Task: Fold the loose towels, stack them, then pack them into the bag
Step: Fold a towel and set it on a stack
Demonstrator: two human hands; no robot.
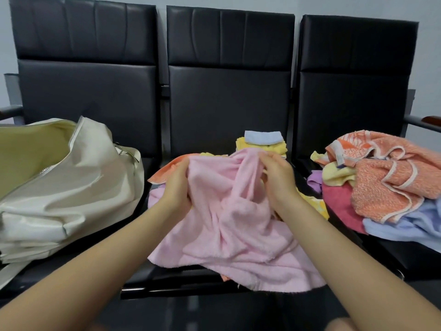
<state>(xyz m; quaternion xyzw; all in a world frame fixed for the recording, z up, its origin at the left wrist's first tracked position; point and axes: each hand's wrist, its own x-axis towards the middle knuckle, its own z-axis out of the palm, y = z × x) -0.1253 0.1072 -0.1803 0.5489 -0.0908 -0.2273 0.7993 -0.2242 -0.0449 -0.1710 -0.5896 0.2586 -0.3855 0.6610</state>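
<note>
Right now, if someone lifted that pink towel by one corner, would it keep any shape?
Probably not. The pink towel already sags in deep folds between the left hand and right hand, so it looks floppy. Its fuzzy pile suggests it grips rather than slips. It seems light.

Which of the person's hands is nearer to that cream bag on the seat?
Left. The left hand grips the pink towel just beside the cream bag; the right hand grips the towel's far side, further away.

2 hands [176, 185] [278, 177] gripping pink towel [229, 225], cream bag [69, 185] apparently open
</note>
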